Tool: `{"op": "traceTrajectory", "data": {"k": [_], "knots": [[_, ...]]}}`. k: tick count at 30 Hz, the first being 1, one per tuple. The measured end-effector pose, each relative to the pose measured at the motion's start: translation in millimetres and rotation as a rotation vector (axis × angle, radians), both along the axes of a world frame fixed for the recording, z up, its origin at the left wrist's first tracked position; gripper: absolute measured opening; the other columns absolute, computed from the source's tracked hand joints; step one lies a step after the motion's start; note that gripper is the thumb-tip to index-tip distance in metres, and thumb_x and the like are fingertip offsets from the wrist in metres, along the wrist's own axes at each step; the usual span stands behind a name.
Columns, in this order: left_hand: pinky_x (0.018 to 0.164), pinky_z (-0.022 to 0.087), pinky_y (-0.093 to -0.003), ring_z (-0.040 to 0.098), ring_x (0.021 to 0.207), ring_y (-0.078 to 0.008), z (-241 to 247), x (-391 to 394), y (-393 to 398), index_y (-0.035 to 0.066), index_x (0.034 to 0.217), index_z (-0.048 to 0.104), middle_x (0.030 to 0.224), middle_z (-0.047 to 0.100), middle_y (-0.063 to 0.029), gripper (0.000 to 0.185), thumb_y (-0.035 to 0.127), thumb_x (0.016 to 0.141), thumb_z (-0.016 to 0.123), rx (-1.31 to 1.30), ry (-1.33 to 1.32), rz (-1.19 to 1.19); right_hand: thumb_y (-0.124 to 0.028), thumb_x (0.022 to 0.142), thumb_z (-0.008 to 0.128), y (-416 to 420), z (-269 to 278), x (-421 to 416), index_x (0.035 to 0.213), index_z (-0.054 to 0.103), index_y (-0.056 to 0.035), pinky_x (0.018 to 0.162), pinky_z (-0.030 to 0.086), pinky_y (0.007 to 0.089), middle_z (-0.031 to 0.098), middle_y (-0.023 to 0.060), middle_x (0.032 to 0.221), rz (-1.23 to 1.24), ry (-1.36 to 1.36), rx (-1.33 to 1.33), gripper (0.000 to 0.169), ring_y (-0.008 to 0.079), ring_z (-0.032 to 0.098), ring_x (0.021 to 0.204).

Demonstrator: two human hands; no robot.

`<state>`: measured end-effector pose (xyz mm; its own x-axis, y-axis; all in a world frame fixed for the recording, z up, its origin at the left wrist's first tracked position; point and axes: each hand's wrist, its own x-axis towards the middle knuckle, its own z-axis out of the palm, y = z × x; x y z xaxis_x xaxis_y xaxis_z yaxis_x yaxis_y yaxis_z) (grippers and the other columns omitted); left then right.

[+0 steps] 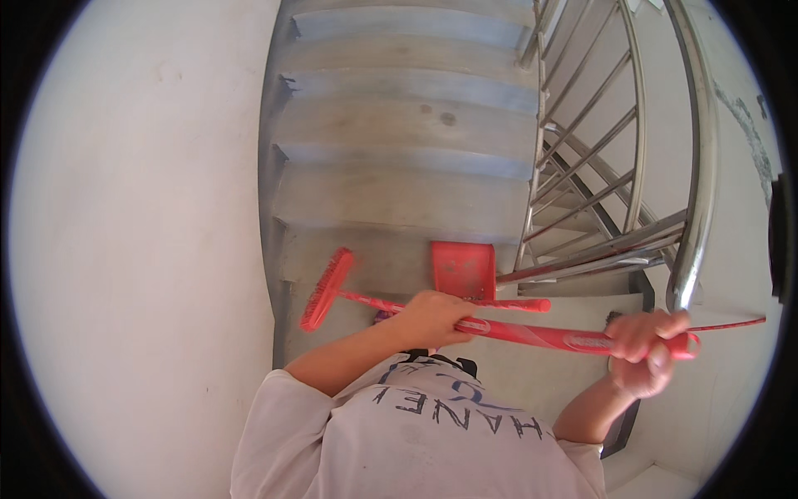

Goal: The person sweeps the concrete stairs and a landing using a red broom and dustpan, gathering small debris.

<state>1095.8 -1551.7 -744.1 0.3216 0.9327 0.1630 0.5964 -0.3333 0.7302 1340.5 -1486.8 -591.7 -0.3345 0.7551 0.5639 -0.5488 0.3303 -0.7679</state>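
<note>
A red broom lies across the front of my body, its bristled head (326,289) off to the left. My left hand (437,318) is closed around the middle of its red handle (536,335). Close to the looped handle end, my right hand (645,352) grips the same handle. Beyond my left hand, a red dustpan (463,268) rests on or just above the lowest visible steps. A shorter red tube (514,305) comes out beside my left hand; whether it joins the dustpan is hidden. A thin red rod (729,324) shows past my right hand.
Grey stairs (405,131) run forward from me, with a white wall (143,218) on the left. On the right stands a stainless steel railing (701,156), its bars (592,137) slanting beside the steps. Another flight (564,218) shows through them.
</note>
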Motion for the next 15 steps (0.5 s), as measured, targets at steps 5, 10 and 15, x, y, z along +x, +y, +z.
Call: {"op": "traceTrajectory", "data": {"k": [5, 10, 15], "knots": [[0.059, 0.046, -0.0392, 0.058, 0.069, -0.0284, -34, -66, -22, 0.010, 0.076, 0.057, 0.071, 0.058, -0.0075, 0.021, 0.027, 0.067, 0.067, -0.085, 0.126, 0.208, -0.001, 0.074, 0.058, 1, -44, -64, 0.091, 0.050, 0.0008, 0.075, 0.048, 0.0470, 0.059, 0.0154, 0.070, 0.166, -0.128, -0.160, 0.019, 0.0293, 0.060, 0.069], [0.062, 0.046, -0.0402, 0.058, 0.072, -0.0303, -73, -130, -30, 0.010, 0.081, 0.057, 0.076, 0.059, -0.0084, 0.022, 0.025, 0.067, 0.067, -0.122, 0.236, 0.357, 0.008, 0.074, 0.054, -2, -73, -131, 0.089, 0.053, -0.0009, 0.085, 0.045, 0.0424, 0.061, 0.0139, 0.080, 0.248, -0.233, -0.224, 0.017, 0.0269, 0.060, 0.085], [0.063, 0.046, -0.0407, 0.058, 0.075, -0.0312, -125, -188, -33, 0.010, 0.083, 0.057, 0.078, 0.059, -0.0104, 0.023, 0.023, 0.067, 0.067, -0.143, 0.207, 0.441, 0.009, 0.075, 0.053, -17, -121, -188, 0.088, 0.053, -0.0030, 0.085, 0.044, 0.0346, 0.061, 0.0104, 0.087, 0.310, -0.293, -0.413, 0.018, 0.0234, 0.057, 0.097]]}}
